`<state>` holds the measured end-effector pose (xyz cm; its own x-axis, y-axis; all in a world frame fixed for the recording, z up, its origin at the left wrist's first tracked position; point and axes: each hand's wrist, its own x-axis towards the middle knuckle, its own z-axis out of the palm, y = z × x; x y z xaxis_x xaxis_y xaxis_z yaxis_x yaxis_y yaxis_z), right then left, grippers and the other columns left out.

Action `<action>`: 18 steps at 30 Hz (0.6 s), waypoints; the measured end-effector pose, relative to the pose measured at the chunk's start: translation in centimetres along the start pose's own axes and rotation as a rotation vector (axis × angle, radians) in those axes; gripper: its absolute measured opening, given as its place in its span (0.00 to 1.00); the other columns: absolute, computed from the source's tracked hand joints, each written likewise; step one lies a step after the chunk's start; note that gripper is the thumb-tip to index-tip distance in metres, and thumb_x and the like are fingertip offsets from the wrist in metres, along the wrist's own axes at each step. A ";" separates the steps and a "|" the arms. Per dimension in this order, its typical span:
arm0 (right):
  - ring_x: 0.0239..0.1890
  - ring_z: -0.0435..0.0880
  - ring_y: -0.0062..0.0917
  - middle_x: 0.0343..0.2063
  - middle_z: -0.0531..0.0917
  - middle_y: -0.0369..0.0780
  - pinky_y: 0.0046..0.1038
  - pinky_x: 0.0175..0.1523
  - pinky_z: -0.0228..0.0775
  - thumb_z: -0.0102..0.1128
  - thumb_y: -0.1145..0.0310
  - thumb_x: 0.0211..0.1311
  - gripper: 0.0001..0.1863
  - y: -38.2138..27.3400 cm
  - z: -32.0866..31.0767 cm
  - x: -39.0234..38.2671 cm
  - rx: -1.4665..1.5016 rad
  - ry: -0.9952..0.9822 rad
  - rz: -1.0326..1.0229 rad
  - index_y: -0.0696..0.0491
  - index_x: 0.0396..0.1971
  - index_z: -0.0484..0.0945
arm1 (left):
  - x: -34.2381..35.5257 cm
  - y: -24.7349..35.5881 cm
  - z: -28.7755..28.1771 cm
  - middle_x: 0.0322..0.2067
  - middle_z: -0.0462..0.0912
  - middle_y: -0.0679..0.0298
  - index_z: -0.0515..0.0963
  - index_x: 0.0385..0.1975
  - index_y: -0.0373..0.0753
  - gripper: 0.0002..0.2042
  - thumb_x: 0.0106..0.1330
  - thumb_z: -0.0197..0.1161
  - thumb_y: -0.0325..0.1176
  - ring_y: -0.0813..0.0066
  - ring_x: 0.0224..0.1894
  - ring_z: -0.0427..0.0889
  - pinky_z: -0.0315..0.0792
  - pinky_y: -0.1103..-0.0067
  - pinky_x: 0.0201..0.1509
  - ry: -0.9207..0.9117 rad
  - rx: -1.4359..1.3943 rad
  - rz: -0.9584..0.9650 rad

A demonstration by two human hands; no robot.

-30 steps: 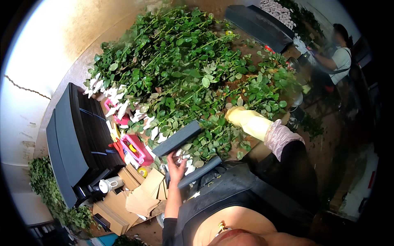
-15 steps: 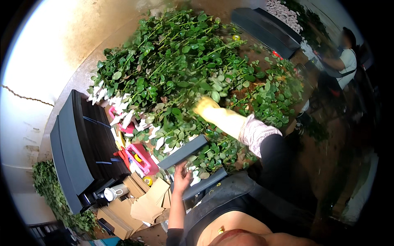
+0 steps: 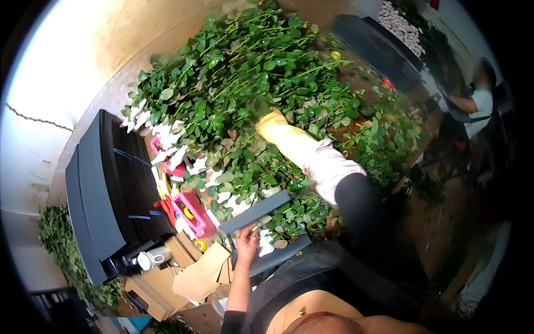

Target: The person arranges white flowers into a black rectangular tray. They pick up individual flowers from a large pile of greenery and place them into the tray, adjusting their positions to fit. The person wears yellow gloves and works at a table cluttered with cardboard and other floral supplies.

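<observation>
My right hand (image 3: 270, 122), in a long yellow glove with a pink-and-white sleeve cuff, reaches into a big heap of leafy green stems (image 3: 222, 89). Leaves hide its fingertips, so its grip cannot be told. My bare left hand (image 3: 246, 244) is near my body, between the two raised sides of a dark grey tray-like piece (image 3: 256, 211). Its fingers are bent against the inner edge of the far side, and what they hold, if anything, does not show clearly. Leaves and white bits lie inside beside that hand.
A stack of dark grey folded sheets (image 3: 105, 189) stands at left. Beside it are a pink plastic holder (image 3: 196, 216), flat brown cardboard pieces (image 3: 200, 278), a white cup (image 3: 154, 258) and white-wrapped stem ends (image 3: 175, 156). At far right, another person (image 3: 479, 103) works by dark boxes.
My gloved right hand has moved slightly left and farther into the stems. My left hand stays by the grey piece. The whole view has shifted a little.
</observation>
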<state>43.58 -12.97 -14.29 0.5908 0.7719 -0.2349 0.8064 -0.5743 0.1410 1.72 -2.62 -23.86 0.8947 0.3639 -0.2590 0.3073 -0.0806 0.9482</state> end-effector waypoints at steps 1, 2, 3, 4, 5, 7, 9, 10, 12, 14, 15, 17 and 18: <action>0.51 0.84 0.30 0.46 0.86 0.37 0.37 0.62 0.72 0.56 0.67 0.68 0.14 -0.1 1.0 0.5 0.250 0.090 0.073 0.49 0.51 0.82 | -0.1 0.6 0.1 0.48 0.77 0.63 0.83 0.51 0.37 0.15 0.67 0.62 0.17 0.76 0.42 0.82 0.84 0.80 0.44 0.012 0.121 0.027; 0.50 0.83 0.28 0.46 0.86 0.36 0.35 0.60 0.71 0.56 0.68 0.68 0.13 0.4 1.9 0.6 0.527 0.206 0.136 0.50 0.50 0.82 | 0.3 0.4 0.3 0.48 0.77 0.63 0.83 0.51 0.36 0.15 0.67 0.62 0.17 0.75 0.43 0.83 0.84 0.79 0.44 0.002 0.101 0.045; 0.49 0.83 0.25 0.45 0.86 0.36 0.34 0.58 0.70 0.57 0.69 0.68 0.13 -0.6 0.8 0.3 0.784 0.331 0.146 0.51 0.49 0.82 | 0.0 -0.5 0.3 0.47 0.77 0.63 0.83 0.51 0.36 0.14 0.67 0.62 0.17 0.75 0.43 0.83 0.84 0.79 0.44 0.020 0.076 0.049; 0.44 0.83 0.23 0.44 0.86 0.37 0.29 0.50 0.73 0.58 0.69 0.68 0.12 -1.0 -0.4 0.0 1.056 0.253 0.111 0.53 0.48 0.83 | -0.1 -1.3 0.4 0.47 0.77 0.63 0.82 0.51 0.36 0.14 0.67 0.62 0.17 0.75 0.43 0.84 0.85 0.78 0.43 0.031 0.052 0.054; 0.39 0.83 0.20 0.43 0.86 0.38 0.24 0.42 0.75 0.59 0.69 0.67 0.11 -2.0 -3.4 -1.1 1.319 0.163 0.097 0.54 0.46 0.83 | -0.4 -1.0 0.8 0.47 0.78 0.63 0.82 0.51 0.36 0.15 0.66 0.63 0.17 0.75 0.42 0.84 0.85 0.77 0.42 0.069 0.035 0.023; 0.31 0.84 0.19 0.34 0.87 0.38 0.19 0.30 0.73 0.61 0.73 0.65 0.10 -5.5 -6.6 -6.5 1.773 0.419 -0.061 0.55 0.44 0.84 | -0.4 -1.6 0.8 0.47 0.79 0.63 0.82 0.52 0.35 0.15 0.66 0.65 0.19 0.75 0.40 0.84 0.85 0.77 0.42 0.096 0.041 -0.031; 0.31 0.86 0.19 0.34 0.89 0.39 0.24 0.33 0.77 0.63 0.66 0.62 0.11 -6.6 -9.2 -11.7 1.810 0.157 -0.079 0.50 0.42 0.86 | -0.5 -1.2 0.6 0.45 0.81 0.61 0.81 0.53 0.37 0.16 0.66 0.66 0.21 0.74 0.39 0.84 0.83 0.78 0.41 0.083 0.073 -0.030; 0.31 0.87 0.19 0.33 0.90 0.39 0.27 0.34 0.79 0.64 0.62 0.61 0.12 -7.5 -10.8 -13.9 1.816 0.016 -0.104 0.48 0.41 0.87 | -0.5 -3.1 -0.1 0.44 0.82 0.58 0.81 0.55 0.37 0.17 0.66 0.67 0.23 0.73 0.38 0.84 0.80 0.77 0.42 0.124 0.197 0.090; 0.34 0.86 0.19 0.39 0.89 0.38 0.25 0.37 0.78 0.65 0.61 0.63 0.15 -6.5 -9.8 -14.7 1.370 0.013 -0.098 0.50 0.48 0.86 | -0.3 -3.4 -0.1 0.41 0.83 0.56 0.80 0.55 0.36 0.17 0.65 0.67 0.24 0.73 0.36 0.84 0.79 0.76 0.43 0.130 0.213 0.167; 0.35 0.85 0.22 0.36 0.87 0.36 0.28 0.39 0.79 0.59 0.61 0.67 0.12 -3.5 -9.2 -14.1 0.228 0.136 -0.218 0.47 0.45 0.85 | 0.0 -2.5 0.3 0.35 0.83 0.60 0.81 0.54 0.36 0.16 0.66 0.66 0.23 0.75 0.31 0.82 0.79 0.77 0.42 0.105 0.150 0.145; 0.31 0.82 0.25 0.33 0.85 0.37 0.30 0.38 0.77 0.55 0.60 0.68 0.11 0.1 -5.1 -12.8 0.305 0.101 0.031 0.47 0.39 0.85 | 0.5 -1.7 1.1 0.36 0.83 0.61 0.81 0.54 0.36 0.17 0.66 0.66 0.22 0.77 0.31 0.81 0.79 0.77 0.42 0.086 0.118 0.092; 0.29 0.79 0.25 0.25 0.82 0.36 0.26 0.38 0.73 0.55 0.58 0.68 0.14 5.6 -1.0 -14.4 1.197 0.263 0.395 0.50 0.34 0.84 | 0.8 -1.4 1.5 0.37 0.82 0.63 0.81 0.55 0.36 0.17 0.65 0.67 0.21 0.78 0.34 0.81 0.79 0.78 0.43 0.076 0.072 0.040; 0.29 0.82 0.25 0.24 0.84 0.37 0.27 0.36 0.75 0.58 0.66 0.63 0.08 6.4 0.0 -15.2 1.572 0.437 0.293 0.52 0.32 0.84 | 1.2 -2.3 1.5 0.38 0.83 0.62 0.82 0.54 0.37 0.18 0.64 0.67 0.20 0.76 0.37 0.81 0.79 0.77 0.43 0.089 0.128 0.093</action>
<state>39.73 -28.38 -9.85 0.8892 0.4522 -0.0687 0.0214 -0.1911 -0.9813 2.55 -3.40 -26.57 0.8906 0.4299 -0.1483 0.2682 -0.2330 0.9348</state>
